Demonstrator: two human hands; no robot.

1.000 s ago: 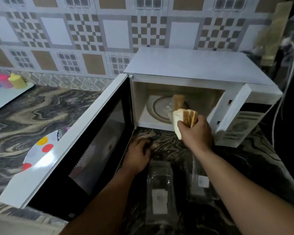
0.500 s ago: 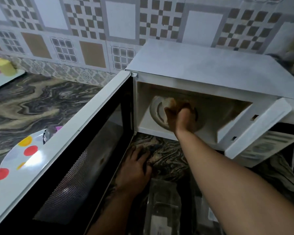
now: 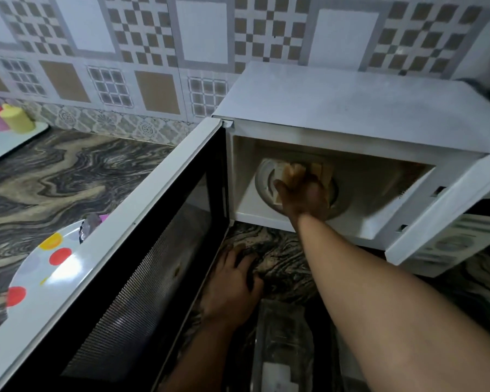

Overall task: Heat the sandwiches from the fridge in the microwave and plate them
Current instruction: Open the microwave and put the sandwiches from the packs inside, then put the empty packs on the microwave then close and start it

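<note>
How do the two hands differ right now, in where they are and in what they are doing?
The right hand reaches inside the open microwave above the turntable, while the left hand rests on the marble counter in front of it. The right hand has a grip on a sandwich; the left hand holds nothing, its fingers lying loosely spread. Both are bare.

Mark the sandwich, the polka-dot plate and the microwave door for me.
sandwich [image 3: 293,173]: head view, on the toasted bread above the right hand's fingers.
polka-dot plate [image 3: 40,274]: head view, on its bare white face.
microwave door [image 3: 130,301]: head view, on the dark mesh window.
</note>
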